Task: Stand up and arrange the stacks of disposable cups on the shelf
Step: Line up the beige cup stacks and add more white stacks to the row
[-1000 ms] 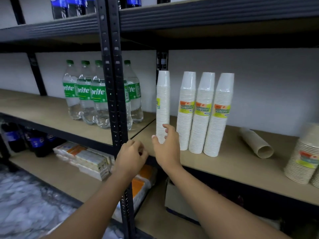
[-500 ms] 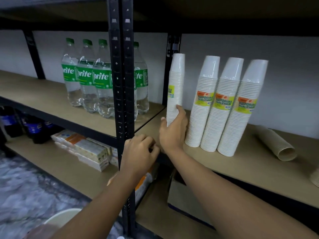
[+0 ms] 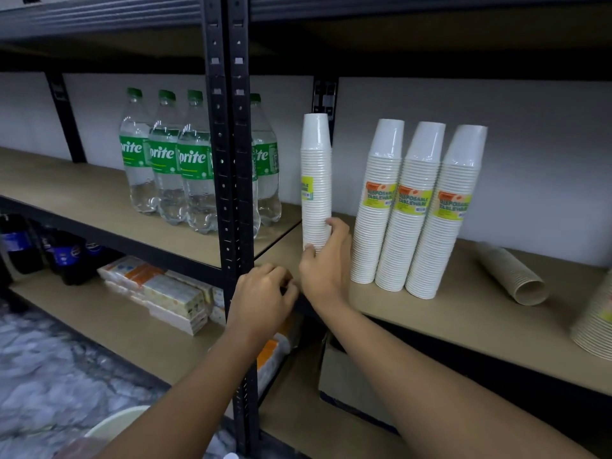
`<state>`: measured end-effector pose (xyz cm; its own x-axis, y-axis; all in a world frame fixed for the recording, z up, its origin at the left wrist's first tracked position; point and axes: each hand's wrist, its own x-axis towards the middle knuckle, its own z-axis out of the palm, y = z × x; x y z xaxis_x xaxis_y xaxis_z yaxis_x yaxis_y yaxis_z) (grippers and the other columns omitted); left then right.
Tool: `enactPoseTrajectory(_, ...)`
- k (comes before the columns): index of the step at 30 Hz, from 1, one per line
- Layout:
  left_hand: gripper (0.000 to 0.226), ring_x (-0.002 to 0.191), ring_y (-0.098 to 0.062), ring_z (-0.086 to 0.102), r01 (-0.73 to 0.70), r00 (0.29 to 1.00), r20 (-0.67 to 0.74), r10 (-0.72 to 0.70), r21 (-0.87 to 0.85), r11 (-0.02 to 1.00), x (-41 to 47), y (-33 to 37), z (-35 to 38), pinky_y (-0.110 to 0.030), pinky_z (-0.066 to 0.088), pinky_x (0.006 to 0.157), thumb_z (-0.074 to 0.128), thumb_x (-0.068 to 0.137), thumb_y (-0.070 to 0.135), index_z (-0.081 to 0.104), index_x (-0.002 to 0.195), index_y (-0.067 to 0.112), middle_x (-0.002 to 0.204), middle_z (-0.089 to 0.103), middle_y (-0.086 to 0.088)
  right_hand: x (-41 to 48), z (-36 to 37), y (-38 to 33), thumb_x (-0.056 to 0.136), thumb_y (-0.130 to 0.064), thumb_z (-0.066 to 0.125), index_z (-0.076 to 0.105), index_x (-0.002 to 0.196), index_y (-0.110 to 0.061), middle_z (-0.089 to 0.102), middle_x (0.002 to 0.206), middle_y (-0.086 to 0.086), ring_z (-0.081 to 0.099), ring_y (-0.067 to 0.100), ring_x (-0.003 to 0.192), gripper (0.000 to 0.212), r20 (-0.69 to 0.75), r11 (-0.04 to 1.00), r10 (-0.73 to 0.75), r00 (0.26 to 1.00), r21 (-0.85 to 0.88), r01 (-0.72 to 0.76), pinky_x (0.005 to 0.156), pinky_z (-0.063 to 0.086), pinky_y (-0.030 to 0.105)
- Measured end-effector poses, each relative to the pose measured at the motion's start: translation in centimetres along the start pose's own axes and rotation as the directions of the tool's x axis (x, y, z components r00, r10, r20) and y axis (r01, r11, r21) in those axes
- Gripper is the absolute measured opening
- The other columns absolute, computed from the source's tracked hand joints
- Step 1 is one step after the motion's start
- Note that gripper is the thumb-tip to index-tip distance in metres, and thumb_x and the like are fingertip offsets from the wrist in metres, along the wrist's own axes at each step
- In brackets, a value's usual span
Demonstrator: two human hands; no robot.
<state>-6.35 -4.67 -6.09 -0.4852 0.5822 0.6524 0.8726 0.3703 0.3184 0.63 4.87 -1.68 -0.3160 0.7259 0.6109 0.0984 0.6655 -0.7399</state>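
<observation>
Sprite bottles are sitting off to the left, not my problem. My left hand is resting at the shelf front edge with its fingers curled, and I can't tell if they're actually gripping. My right hand is wrapping thumb and fingers round the bottom of the lone white cup stack, upright, a bit apart from the three labelled cup stacks standing in a tight row. I'm guessing I'm past halfway: the tan cup stack is lying on its side, and the far-right cup stack is leaning.
</observation>
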Motion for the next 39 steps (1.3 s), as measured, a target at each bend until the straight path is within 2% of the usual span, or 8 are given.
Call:
enactPoseTrajectory(7,0.019,0.082,-0.017,0.056,0.071,0.997,0.026,-0.069,-0.062,0.996,-0.3,1.4,-0.7,-0.038,0.051,0.071,0.057,0.089,0.033,0.068,0.084,0.018,0.085,0.061,0.005,-2.7,-5.0,0.7,0.092,-0.016,0.060,0.037,0.135,-0.023,0.047,0.131,-0.005,0.047,0.002,0.108,0.050,0.123,0.993,-0.068,0.990,0.109,0.055,0.082,0.039,0.006)
enactPoseTrajectory(11,0.019,0.082,-0.017,0.058,0.115,0.992,0.069,-0.109,-0.089,0.989,0.6,2.8,-0.9,-0.038,0.053,0.072,0.057,0.088,0.033,0.069,0.090,0.018,0.089,0.060,0.005,-3.1,-7.5,1.7,0.089,-0.021,0.062,0.037,0.133,-0.030,0.051,0.128,-0.010,0.055,0.003,0.111,0.051,0.120,0.986,-0.051,0.991,0.163,0.031,0.089,0.052,0.026)
enactPoseTrajectory(15,0.019,0.085,-0.016,0.059,0.154,0.981,0.136,-0.142,-0.089,0.984,1.6,4.1,-0.4,-0.034,0.053,0.073,0.057,0.087,0.034,0.068,0.095,0.021,0.096,0.059,0.005,-3.0,-9.6,2.5,0.088,-0.014,0.066,0.038,0.127,-0.034,0.051,0.116,-0.024,0.056,-0.009,0.102,0.053,0.124,0.982,-0.032,0.992,0.191,0.008,0.075,0.050,0.011)
enactPoseTrajectory(18,0.020,0.087,-0.019,0.060,0.186,0.970,0.172,-0.171,-0.079,0.979,2.1,4.7,0.1,-0.032,0.051,0.072,0.057,0.088,0.034,0.067,0.098,0.020,0.099,0.061,0.003,-2.5,-10.5,3.2,0.087,-0.014,0.067,0.036,0.126,-0.037,0.051,0.116,-0.024,0.054,-0.013,0.103,0.054,0.117,0.984,-0.020,0.993,0.177,-0.001,0.075,0.047,0.006)
enactPoseTrajectory(21,0.019,0.086,-0.023,0.061,0.187,0.969,0.178,-0.173,-0.068,0.980,2.1,4.8,0.7,-0.034,0.053,0.073,0.059,0.087,0.033,0.068,0.095,0.018,0.098,0.064,-0.001,-2.2,-10.8,3.7,0.087,-0.019,0.069,0.035,0.128,-0.035,0.052,0.122,-0.015,0.053,-0.007,0.108,0.056,0.111,0.990,-0.013,0.994,0.139,-0.002,0.080,0.046,0.006)
enactPoseTrajectory(26,0.019,0.088,-0.026,0.058,0.140,0.983,0.128,-0.129,-0.079,0.987,1.8,4.5,1.3,-0.039,0.053,0.073,0.060,0.085,0.028,0.070,0.089,0.013,0.093,0.061,-0.004,-2.4,-10.8,4.2,0.084,-0.023,0.068,0.035,0.123,-0.041,0.054,0.121,-0.014,0.055,-0.005,0.107,0.054,0.095,0.990,-0.001,0.995,0.137,-0.012,0.085,0.054,0.023)
enactPoseTrajectory(33,0.020,0.086,-0.027,0.058,0.124,0.989,0.094,-0.116,-0.089,0.988,1.7,4.5,1.5,-0.038,0.050,0.072,0.061,0.085,0.027,0.071,0.088,0.010,0.092,0.062,-0.006,-2.3,-10.7,4.3,0.079,-0.033,0.081,0.038,0.126,-0.035,0.055,0.121,-0.009,0.057,-0.003,0.100,0.064,0.093,0.996,0.011,0.996,0.091,-0.020,0.073,0.046,0.008)
enactPoseTrajectory(39,0.020,0.085,-0.029,0.058,0.106,0.993,0.063,-0.100,-0.095,0.990,1.4,4.4,1.7,-0.038,0.049,0.073,0.061,0.086,0.025,0.072,0.089,0.009,0.092,0.064,-0.008,-2.3,-10.5,4.3,0.083,-0.028,0.077,0.035,0.121,-0.040,0.058,0.119,-0.011,0.060,0.005,0.105,0.058,0.135,0.996,0.018,0.991,0.080,-0.029,0.079,0.051,0.015)
